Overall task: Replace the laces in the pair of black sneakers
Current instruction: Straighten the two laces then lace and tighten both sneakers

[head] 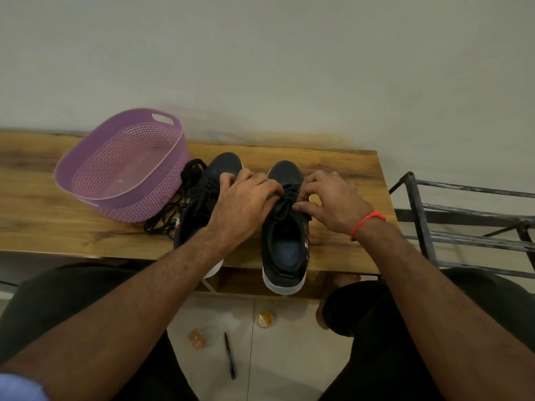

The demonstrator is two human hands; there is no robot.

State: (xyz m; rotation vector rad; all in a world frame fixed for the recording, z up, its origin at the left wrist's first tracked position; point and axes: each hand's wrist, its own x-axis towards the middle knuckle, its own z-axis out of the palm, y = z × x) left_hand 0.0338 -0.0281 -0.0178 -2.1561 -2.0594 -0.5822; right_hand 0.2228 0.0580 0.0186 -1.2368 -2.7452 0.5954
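Two black sneakers with white soles stand side by side on the wooden table (341, 169), toes pointing away from me. The left sneaker (199, 204) is partly covered by my left forearm. Over the right sneaker (285, 241), both hands work at the black lace (282, 204) on its tongue. My left hand (246, 201) pinches the lace from the left with curled fingers. My right hand (330, 198), with a red band on the wrist, pinches it from the right. A loose black lace (170, 215) lies in a tangle left of the left sneaker.
A purple plastic basket (95, 160) stands at the left of the table, touching the loose lace. A dark metal rack (463, 221) stands right of the table. On the tiled floor between my knees lie a pen (230, 355), a small round lid (265, 319) and a small brown piece (197, 338).
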